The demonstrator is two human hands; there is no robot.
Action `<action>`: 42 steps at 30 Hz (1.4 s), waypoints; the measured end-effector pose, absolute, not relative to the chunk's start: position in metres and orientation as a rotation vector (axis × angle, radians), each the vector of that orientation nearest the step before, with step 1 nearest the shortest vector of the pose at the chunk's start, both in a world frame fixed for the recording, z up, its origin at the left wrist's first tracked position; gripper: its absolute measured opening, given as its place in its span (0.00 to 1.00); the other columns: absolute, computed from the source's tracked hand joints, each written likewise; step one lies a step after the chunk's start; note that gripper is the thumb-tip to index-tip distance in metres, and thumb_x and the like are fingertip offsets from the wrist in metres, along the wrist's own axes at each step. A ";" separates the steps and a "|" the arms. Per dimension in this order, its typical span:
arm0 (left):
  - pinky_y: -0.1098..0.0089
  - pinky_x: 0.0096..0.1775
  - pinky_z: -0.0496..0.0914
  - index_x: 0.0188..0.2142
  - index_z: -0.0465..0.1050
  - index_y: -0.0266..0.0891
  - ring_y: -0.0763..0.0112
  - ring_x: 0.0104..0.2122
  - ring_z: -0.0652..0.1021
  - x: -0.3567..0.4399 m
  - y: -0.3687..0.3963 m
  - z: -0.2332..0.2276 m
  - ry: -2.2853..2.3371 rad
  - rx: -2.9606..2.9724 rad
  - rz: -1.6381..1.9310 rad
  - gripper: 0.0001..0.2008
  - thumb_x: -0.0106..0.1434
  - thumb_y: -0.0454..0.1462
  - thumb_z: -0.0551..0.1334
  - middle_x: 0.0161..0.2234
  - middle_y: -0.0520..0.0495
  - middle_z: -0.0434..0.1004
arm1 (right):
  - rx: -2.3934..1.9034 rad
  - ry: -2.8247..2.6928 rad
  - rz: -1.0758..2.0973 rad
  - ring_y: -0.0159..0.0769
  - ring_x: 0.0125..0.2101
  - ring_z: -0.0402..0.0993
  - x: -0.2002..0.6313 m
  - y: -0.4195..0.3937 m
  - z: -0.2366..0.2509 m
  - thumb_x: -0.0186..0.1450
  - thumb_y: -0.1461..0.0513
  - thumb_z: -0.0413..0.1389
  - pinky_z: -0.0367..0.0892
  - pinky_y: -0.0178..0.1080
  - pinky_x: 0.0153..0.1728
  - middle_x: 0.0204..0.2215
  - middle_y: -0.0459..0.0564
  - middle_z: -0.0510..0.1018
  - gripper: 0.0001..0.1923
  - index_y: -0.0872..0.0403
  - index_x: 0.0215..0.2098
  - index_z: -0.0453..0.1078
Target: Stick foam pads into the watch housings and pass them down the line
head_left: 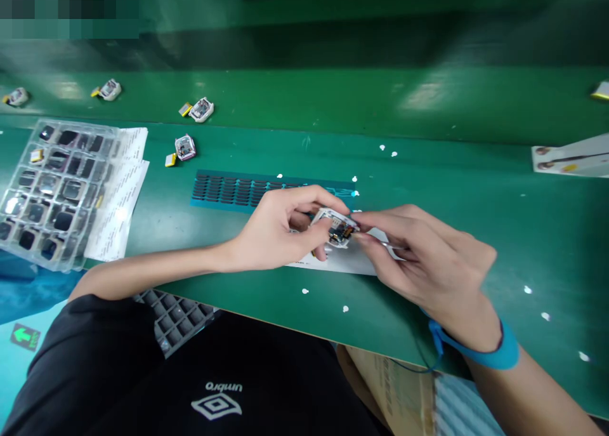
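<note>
A black shirt is nearest, while over the table the left hand clamps a case, seemingly to steady it as the right hand, gripping a tool, touches its right edge.

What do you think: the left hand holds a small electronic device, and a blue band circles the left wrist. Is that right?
Not quite: the blue band circles the wrist of the right hand, as the head view shows. The left hand does hold the small electronic device.

Left hand curled, right hand pinching, hands close together
</note>
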State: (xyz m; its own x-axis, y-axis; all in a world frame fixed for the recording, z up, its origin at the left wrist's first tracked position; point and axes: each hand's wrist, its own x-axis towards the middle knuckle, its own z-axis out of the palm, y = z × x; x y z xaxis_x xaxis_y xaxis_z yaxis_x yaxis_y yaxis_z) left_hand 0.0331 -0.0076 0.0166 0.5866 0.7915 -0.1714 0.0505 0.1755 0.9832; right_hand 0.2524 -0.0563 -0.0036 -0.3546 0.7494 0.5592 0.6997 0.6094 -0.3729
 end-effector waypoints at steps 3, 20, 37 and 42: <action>0.80 0.24 0.75 0.41 0.75 0.35 0.77 0.23 0.82 0.033 -0.005 0.017 0.805 1.272 0.582 0.08 0.61 0.33 0.67 0.30 0.50 0.80 | -1.095 -2.118 0.114 0.31 0.32 0.83 0.252 -0.056 -0.005 0.69 0.74 0.61 0.70 0.32 0.24 0.37 0.45 0.86 0.15 0.49 0.49 0.74; 0.79 0.25 0.75 0.39 0.77 0.34 0.76 0.21 0.81 0.032 -0.003 0.025 0.765 1.121 0.436 0.05 0.62 0.31 0.67 0.23 0.53 0.78 | -1.115 -1.937 0.303 0.32 0.27 0.79 0.245 -0.054 -0.001 0.69 0.70 0.65 0.69 0.36 0.21 0.36 0.45 0.85 0.14 0.45 0.48 0.77; 0.79 0.27 0.76 0.41 0.76 0.34 0.76 0.22 0.82 0.033 -0.003 0.022 0.774 1.180 0.460 0.07 0.62 0.29 0.67 0.24 0.52 0.80 | -1.280 -2.105 -0.288 0.32 0.32 0.86 0.255 -0.052 -0.006 0.68 0.74 0.62 0.68 0.33 0.21 0.40 0.46 0.88 0.22 0.53 0.57 0.74; 0.81 0.24 0.73 0.39 0.72 0.35 0.78 0.22 0.82 0.033 -0.003 0.020 0.774 1.183 0.498 0.08 0.61 0.30 0.68 0.28 0.53 0.77 | -1.158 -2.269 -0.229 0.36 0.39 0.87 0.265 -0.059 -0.014 0.70 0.74 0.57 0.74 0.34 0.27 0.51 0.46 0.86 0.27 0.47 0.63 0.73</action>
State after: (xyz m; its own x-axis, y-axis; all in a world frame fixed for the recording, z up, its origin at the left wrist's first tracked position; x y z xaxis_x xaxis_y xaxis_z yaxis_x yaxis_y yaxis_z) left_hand 0.0326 -0.0027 0.0197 0.6501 0.7096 -0.2717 0.0470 0.3193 0.9465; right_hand 0.2654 -0.0591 -0.0139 -0.4585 0.6874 0.5633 0.7861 0.6094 -0.1038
